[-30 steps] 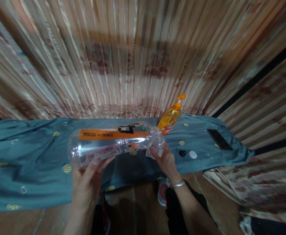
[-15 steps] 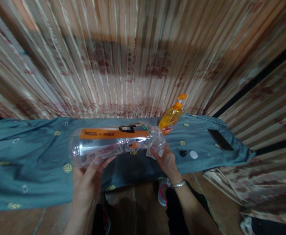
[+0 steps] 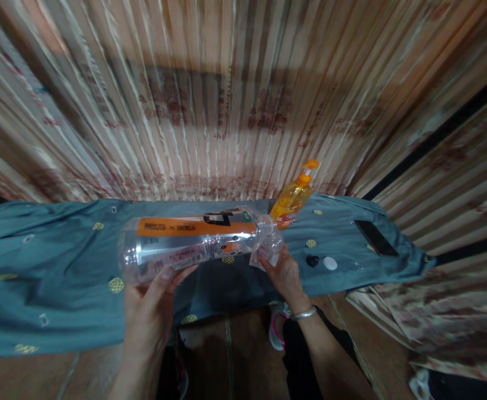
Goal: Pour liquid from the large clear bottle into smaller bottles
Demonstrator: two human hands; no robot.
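Note:
A large clear plastic bottle with an orange and silver label lies nearly level in the air, its neck to the right. My left hand grips its base end from below, thumb on the near side. At the neck, my right hand pinches a small clear plastic container against or very near the bottle's mouth; its exact kind is unclear. Something pale and thin shows under those fingers. Just behind stands an orange pump bottle, partly hidden at its base.
A dark phone lies on the right of the blue-green cloth. A black heart-shaped piece and a white round disc lie right of my right hand. Pleated curtains hang behind the cloth-covered surface.
Almost nothing differs. Both hands, the large bottle and the small clear container keep the same positions; the view shifts very slightly.

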